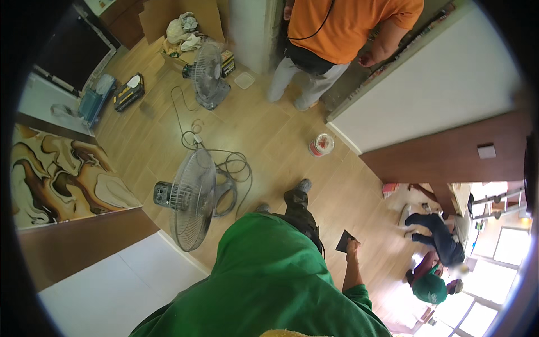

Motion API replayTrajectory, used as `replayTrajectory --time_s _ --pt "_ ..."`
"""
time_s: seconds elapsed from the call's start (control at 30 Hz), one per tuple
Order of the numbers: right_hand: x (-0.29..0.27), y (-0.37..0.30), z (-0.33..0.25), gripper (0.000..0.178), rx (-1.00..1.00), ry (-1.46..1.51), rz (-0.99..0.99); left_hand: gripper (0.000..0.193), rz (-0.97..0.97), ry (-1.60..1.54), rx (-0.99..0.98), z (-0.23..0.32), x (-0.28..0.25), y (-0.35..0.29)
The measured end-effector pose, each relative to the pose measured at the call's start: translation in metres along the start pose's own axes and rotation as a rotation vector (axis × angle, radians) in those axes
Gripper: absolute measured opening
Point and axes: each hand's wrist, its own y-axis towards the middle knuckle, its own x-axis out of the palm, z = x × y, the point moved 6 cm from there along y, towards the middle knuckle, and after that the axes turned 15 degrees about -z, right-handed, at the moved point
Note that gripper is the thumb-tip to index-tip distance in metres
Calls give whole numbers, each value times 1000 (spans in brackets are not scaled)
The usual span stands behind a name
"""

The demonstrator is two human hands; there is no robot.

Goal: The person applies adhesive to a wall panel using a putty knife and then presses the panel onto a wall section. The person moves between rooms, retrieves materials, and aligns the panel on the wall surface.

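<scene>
My right hand (353,245) is held out at my right side, its fingers closed on the edge of a dark, flat, square-cornered piece (343,241). Whether that piece is a sheet or a blade I cannot tell. It hangs above the wood-look floor (359,205), apart from everything else. My left hand is out of sight; only my green shirt (269,264) fills the lower middle.
Two fans, a large one (193,199) and a smaller one (208,76), stand left with a tangled cord (233,163). A small bucket (321,145) stands ahead. One person in orange (331,28) stands beyond; others (435,281) are at right. An open cardboard box (154,25) is far left.
</scene>
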Motion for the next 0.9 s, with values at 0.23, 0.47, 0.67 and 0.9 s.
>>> replayTrajectory --time_s 0.23,0.47,0.67,0.9 --pt "-49 94 -101 24 -18 228 -59 37 0 8 -24 110 28 36" --pt "-108 215 -201 33 -151 -124 -26 37 77 261 72 263 -45 71" --pt "-117 274 -273 27 -300 -18 -45 35 338 91 62 347 -148 33" --pt "-74 265 -336 32 -183 -79 -15 45 295 207 85 340 -209 79"
